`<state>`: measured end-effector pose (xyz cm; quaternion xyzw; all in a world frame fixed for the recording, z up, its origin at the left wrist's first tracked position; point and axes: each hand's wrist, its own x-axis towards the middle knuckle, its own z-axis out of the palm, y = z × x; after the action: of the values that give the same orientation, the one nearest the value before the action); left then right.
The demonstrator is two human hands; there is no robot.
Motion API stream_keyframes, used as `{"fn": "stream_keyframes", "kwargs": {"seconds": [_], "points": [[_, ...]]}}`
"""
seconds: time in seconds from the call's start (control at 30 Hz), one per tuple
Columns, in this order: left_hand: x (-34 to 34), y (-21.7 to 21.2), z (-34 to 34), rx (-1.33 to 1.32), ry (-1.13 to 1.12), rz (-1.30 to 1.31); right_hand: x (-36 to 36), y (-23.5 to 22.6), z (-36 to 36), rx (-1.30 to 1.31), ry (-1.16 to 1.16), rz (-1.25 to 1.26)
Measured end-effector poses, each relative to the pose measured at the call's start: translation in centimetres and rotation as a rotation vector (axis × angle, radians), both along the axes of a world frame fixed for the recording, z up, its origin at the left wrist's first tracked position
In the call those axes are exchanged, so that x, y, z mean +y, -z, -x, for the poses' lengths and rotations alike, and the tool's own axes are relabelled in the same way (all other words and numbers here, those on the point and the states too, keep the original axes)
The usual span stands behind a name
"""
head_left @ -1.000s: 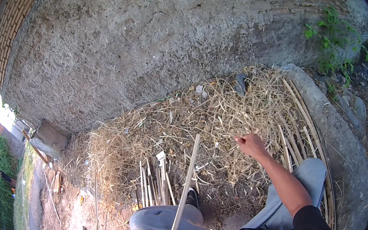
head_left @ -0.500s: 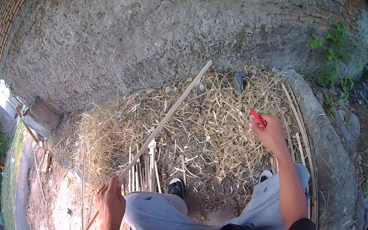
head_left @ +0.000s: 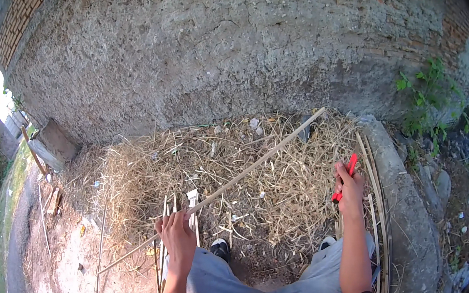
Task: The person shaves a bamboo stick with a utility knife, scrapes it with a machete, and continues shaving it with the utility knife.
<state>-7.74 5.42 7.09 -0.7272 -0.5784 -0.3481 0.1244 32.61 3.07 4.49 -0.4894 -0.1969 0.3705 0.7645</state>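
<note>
My left hand (head_left: 176,240) is closed around a long, thin wooden strip (head_left: 257,162) below its middle. The strip runs slantwise, its upper end out to the right over pale shavings (head_left: 276,194) and its lower end to the left near the ground. In my right hand (head_left: 348,191), fingers wrapped round, is a slim red knife-like tool (head_left: 353,162). Its red body sticks out above and below the fingers; whether a blade is out cannot be made out. The tool is apart from the strip, to the right of it.
A rough grey wall (head_left: 221,47) rises behind the shavings. More strips lie beside my right leg (head_left: 373,199) and under my left arm. A concrete edge (head_left: 396,184) runs along the right, with a leafy plant (head_left: 428,91) beyond. A block (head_left: 54,145) stands at the left.
My left hand has moved up and right, and the strip has tipped flatter with its upper end farther right. My right hand has turned, so the red tool now slants the other way.
</note>
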Motion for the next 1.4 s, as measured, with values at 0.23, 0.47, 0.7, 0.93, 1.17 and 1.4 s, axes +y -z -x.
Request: {"fn": "stream_keyframes", "kwargs": {"seconds": [0.23,0.47,0.7,0.93,1.17,1.4], "points": [[-8.1,-4.8,2.1,-0.346,0.013,0.442,0.0,0.7,1.2,-0.055,-0.08,-0.035],[-12.6,-5.1,2.4,-0.569,0.006,0.551,-1.2,3.5,2.4,0.056,-0.295,0.081],[-11.4,-4.2,4.5,-0.713,0.099,0.692,-5.6,-2.1,6.6,-0.092,-0.318,0.079],[-10.0,-3.2,3.2,-0.879,0.307,0.861,-8.6,-1.8,6.5,-0.13,-0.274,0.139],[-11.2,-2.6,0.7,-0.729,0.315,0.9,-8.2,2.0,5.1,0.079,-0.313,0.175],[-14.5,-2.4,-1.8,-0.787,0.257,0.868,-7.3,3.9,4.8,0.03,-0.329,0.243]]}}
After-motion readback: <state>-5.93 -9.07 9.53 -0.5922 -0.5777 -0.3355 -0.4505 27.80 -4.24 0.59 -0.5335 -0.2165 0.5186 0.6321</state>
